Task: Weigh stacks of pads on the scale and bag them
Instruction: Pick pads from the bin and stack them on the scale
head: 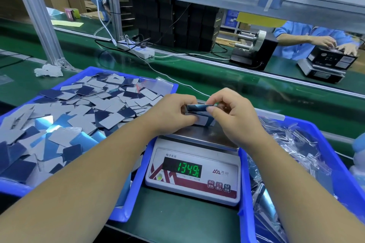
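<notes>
Green matting covers the bench (197, 223), and a white digital scale (194, 175) stands on it near the front edge, its display showing 1349 in green digits. Above the steel pan of the scale, both hands meet around a small stack of pads (199, 113). The left hand (169, 112) pinches the stack's left end, its fingers curled under and its thumb on top. The right hand (235, 110) pinches the right end of the top pad between thumb and forefinger, its other fingers curled. So each grip is closed on the stack, which sits between the two and just over the far part of the pan; whether its underside touches the pan I cannot tell.

To the left of the scale, a blue tray (126, 199) holds a loose heap of grey and dark blue pads (79, 116), with a few clear bags at its far right corner. To the right, a second blue tray (245, 193) holds pads already sealed in clear bags (286, 156). Across the bench's far side, another person in a blue coat (296, 39) works over a second scale.
</notes>
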A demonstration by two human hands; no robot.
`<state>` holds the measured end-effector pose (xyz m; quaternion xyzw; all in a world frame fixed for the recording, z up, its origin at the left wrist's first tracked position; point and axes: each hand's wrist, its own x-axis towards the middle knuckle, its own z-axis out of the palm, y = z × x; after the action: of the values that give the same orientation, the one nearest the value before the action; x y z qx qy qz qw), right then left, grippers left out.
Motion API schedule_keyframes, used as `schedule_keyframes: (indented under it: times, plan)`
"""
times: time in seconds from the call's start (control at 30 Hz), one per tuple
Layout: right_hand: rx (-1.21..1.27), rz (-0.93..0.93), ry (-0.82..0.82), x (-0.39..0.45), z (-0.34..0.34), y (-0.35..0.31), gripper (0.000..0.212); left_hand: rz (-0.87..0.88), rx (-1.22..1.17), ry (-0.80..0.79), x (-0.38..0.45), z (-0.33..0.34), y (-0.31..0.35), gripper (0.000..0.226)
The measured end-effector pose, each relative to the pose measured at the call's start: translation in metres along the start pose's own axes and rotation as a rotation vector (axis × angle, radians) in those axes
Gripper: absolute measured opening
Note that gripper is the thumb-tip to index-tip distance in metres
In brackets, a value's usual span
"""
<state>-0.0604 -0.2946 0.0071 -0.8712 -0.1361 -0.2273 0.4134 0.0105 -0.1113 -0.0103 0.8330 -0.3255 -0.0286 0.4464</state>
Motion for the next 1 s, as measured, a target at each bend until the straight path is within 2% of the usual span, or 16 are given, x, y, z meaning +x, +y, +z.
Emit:
schedule_keyframes:
  times: [0.1, 0.27, 0.33, 0.4, 0.47, 0.7, 0.83, 1.0]
  plan:
    - [0.009, -0.035, 0.021, 0.000, 0.001, 0.001, 0.021, 0.010, 0.002, 0.004, 0.000, -0.001, 0.000, 0.020]
    - [0.044, -0.101, 0.059, 0.001, 0.001, -0.002, 0.021, 0.038, -0.011, 0.011, 0.001, -0.001, 0.000, 0.015]
    - [0.208, -0.064, 0.179, 0.006, -0.004, -0.005, 0.022, 0.046, 0.026, 0.028, 0.000, -0.002, -0.001, 0.018]
    - [0.502, -0.007, 0.346, 0.014, -0.015, -0.005, 0.020, 0.071, 0.045, 0.038, -0.002, -0.003, 0.000, 0.019]
    - [0.662, 0.081, 0.387, 0.017, -0.021, 0.000, 0.020, 0.093, 0.042, 0.042, -0.003, 0.001, 0.003, 0.015]
    - [0.286, 0.513, 0.148, 0.013, 0.002, 0.020, 0.026, 0.109, 0.028, 0.065, -0.002, 0.004, 0.005, 0.020]
    - [0.075, 0.591, 0.029, 0.014, 0.003, 0.024, 0.017, 0.078, 0.034, 0.042, -0.002, 0.001, 0.002, 0.034]
    - [-0.090, 0.589, -0.107, 0.012, 0.004, 0.021, 0.035, 0.071, 0.241, 0.012, 0.001, 0.000, 0.002, 0.019]
